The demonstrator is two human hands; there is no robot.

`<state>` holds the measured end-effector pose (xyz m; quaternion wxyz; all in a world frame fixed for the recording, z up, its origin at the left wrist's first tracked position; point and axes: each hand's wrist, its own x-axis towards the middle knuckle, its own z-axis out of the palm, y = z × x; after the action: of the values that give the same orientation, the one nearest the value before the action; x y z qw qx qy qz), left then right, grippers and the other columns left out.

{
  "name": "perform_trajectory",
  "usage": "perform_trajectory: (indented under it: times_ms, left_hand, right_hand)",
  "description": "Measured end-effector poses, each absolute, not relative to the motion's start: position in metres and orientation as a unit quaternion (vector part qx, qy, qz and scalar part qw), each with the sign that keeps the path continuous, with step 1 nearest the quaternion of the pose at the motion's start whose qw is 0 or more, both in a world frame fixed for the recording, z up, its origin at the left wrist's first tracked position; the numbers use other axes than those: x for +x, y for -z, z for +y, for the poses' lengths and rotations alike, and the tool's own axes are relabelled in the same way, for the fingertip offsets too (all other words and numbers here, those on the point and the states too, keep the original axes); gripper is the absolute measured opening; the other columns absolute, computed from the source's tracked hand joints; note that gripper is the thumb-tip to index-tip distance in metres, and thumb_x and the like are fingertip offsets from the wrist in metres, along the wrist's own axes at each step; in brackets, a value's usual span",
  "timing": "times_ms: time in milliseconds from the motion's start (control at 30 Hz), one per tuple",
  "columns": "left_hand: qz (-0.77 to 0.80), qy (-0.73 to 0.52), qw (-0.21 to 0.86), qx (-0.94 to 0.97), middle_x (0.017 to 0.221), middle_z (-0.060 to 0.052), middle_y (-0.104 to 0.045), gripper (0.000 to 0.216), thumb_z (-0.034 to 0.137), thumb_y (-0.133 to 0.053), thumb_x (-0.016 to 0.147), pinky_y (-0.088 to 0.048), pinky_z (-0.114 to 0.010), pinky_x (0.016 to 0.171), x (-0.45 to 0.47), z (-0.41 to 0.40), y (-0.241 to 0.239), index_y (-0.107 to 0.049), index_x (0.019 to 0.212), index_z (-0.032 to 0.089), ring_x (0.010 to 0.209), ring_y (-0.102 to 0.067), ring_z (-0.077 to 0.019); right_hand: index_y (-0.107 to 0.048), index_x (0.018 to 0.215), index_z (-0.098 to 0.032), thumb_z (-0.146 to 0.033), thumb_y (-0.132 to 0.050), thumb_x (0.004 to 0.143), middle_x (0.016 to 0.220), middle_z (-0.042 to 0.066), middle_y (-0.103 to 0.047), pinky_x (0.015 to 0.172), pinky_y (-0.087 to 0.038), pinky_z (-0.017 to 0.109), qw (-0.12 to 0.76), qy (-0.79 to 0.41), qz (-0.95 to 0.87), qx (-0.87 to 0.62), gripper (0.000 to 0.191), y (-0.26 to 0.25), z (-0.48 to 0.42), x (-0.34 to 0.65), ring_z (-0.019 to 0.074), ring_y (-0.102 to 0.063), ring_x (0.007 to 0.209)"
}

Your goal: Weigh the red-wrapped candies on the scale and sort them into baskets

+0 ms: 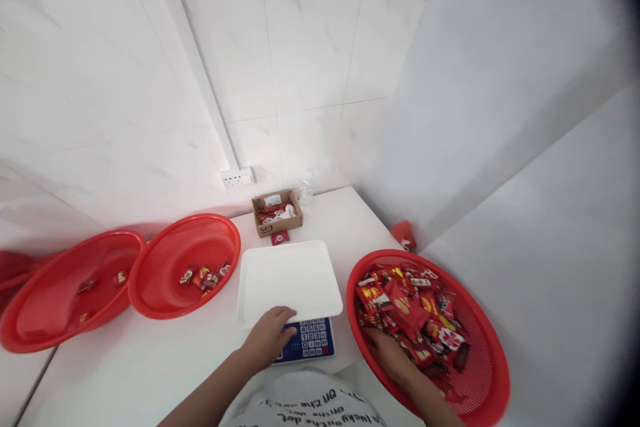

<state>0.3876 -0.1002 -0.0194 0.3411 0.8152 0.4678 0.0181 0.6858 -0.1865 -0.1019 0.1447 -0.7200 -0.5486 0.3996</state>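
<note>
My left hand (270, 338) rests at the front edge of the white tray (290, 277) of a scale. Its fingers lie over the rim, and the thumb stands apart above the blue keypad (311, 340). My right hand (387, 352) reaches into the red basket (493, 373) on the right. Its fingertips are hidden among the wrapped packets (407, 307), so I cannot see whether they hold one. These packets are mostly red, with some yellow and white print. Nothing lies on the scale's tray.
Two more red baskets, one nearer (155, 280) and one farther left (45, 300), hold a few packets each. A small cardboard box (280, 225) with packets stands by the wall, a red packet (281, 237) before it. A clear plastic item (305, 193) sits beside the box.
</note>
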Motion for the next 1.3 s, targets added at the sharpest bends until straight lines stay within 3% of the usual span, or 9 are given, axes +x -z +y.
perform_trajectory:
  times_ms: [167,400,533,633,767,900,1100,1200,1300]
  left_hand:
    - [0.461,-0.027,0.352,0.814,0.117,-0.008,-0.058,0.032,0.028,-0.043,0.085,-0.038,-0.035,0.097,0.37,-0.1,0.023,-0.055,0.113,0.019,0.11,-0.051,-0.0202]
    - [0.44,-0.008,0.352,0.826,0.114,-0.007,-0.059,0.033,0.033,-0.041,0.086,-0.041,-0.034,0.092,0.367,-0.098,0.024,-0.055,0.112,0.02,0.106,-0.053,-0.0207]
    - [0.418,-0.01,0.354,0.837,0.115,-0.006,-0.059,0.032,0.032,-0.04,0.086,-0.041,-0.033,0.093,0.373,-0.097,0.021,-0.055,0.112,0.02,0.106,-0.053,-0.0198]
    - [0.406,-0.013,0.364,0.838,0.114,-0.005,-0.059,0.031,0.031,-0.04,0.086,-0.041,-0.033,0.092,0.376,-0.099,0.02,-0.055,0.111,0.021,0.105,-0.053,-0.0192]
    - [0.419,-0.009,0.372,0.828,0.114,-0.006,-0.06,0.032,0.032,-0.041,0.086,-0.041,-0.033,0.092,0.375,-0.102,0.018,-0.056,0.111,0.02,0.105,-0.054,-0.0197]
    - [0.427,-0.012,0.376,0.822,0.115,-0.006,-0.06,0.033,0.033,-0.041,0.085,-0.041,-0.034,0.091,0.373,-0.104,0.017,-0.056,0.112,0.021,0.105,-0.054,-0.0205]
    - [0.428,-0.005,0.376,0.821,0.117,-0.006,-0.059,0.033,0.03,-0.042,0.086,-0.04,-0.032,0.093,0.373,-0.108,0.019,-0.055,0.114,0.021,0.107,-0.053,-0.0196]
    - [0.428,-0.008,0.374,0.823,0.117,-0.005,-0.059,0.032,0.029,-0.043,0.085,-0.04,-0.031,0.093,0.371,-0.109,0.02,-0.055,0.114,0.021,0.107,-0.053,-0.0191]
    - [0.424,-0.014,0.371,0.826,0.116,-0.006,-0.059,0.032,0.028,-0.043,0.085,-0.04,-0.031,0.093,0.368,-0.109,0.019,-0.055,0.114,0.021,0.107,-0.053,-0.0189]
  right_hand:
    - [-0.061,0.109,-0.012,-0.019,-0.043,0.077,0.112,0.016,-0.062,0.09,-0.038,0.036,0.028,-0.331,-0.549,-0.767,0.038,0.071,-0.199,0.689,0.0277,-0.055,0.106]
    - [-0.055,0.118,-0.013,-0.021,-0.052,0.075,0.129,0.016,-0.047,0.098,-0.031,0.032,0.038,-0.351,-0.502,-0.79,0.044,0.091,-0.19,0.682,0.0262,-0.044,0.117]
    - [-0.054,0.117,-0.012,-0.019,-0.054,0.071,0.126,0.017,-0.05,0.094,-0.035,0.032,0.098,-0.351,-0.469,-0.804,0.047,0.098,-0.185,0.678,0.025,-0.051,0.11]
    - [-0.06,0.105,-0.013,-0.016,-0.048,0.073,0.101,0.012,-0.064,0.083,-0.042,0.03,0.153,-0.369,-0.437,-0.806,0.035,0.096,-0.187,0.678,0.0209,-0.06,0.09]
    - [-0.061,0.1,-0.014,-0.022,-0.039,0.077,0.078,0.005,-0.067,0.068,-0.048,0.03,0.238,-0.375,-0.388,-0.807,0.033,0.088,-0.189,0.678,0.0171,-0.061,0.068]
    - [-0.058,0.104,-0.015,-0.034,-0.039,0.078,0.096,0.006,-0.064,0.072,-0.05,0.031,0.33,-0.341,-0.345,-0.81,0.037,0.079,-0.188,0.681,0.0179,-0.06,0.08]
    - [-0.05,0.116,-0.019,-0.046,-0.037,0.079,0.106,0.008,-0.06,0.072,-0.053,0.032,0.458,-0.319,-0.269,-0.785,0.048,0.058,-0.171,0.678,0.0184,-0.058,0.085]
    - [-0.052,0.112,-0.021,-0.046,-0.049,0.075,0.113,0.007,-0.057,0.076,-0.053,0.035,0.566,-0.388,-0.213,-0.696,0.044,0.04,-0.15,0.655,0.0191,-0.057,0.094]
    - [-0.049,0.117,-0.026,-0.047,-0.057,0.072,0.113,0.004,-0.057,0.082,-0.052,0.037,0.591,-0.521,-0.208,-0.579,0.05,0.024,-0.13,0.623,0.0184,-0.056,0.099]
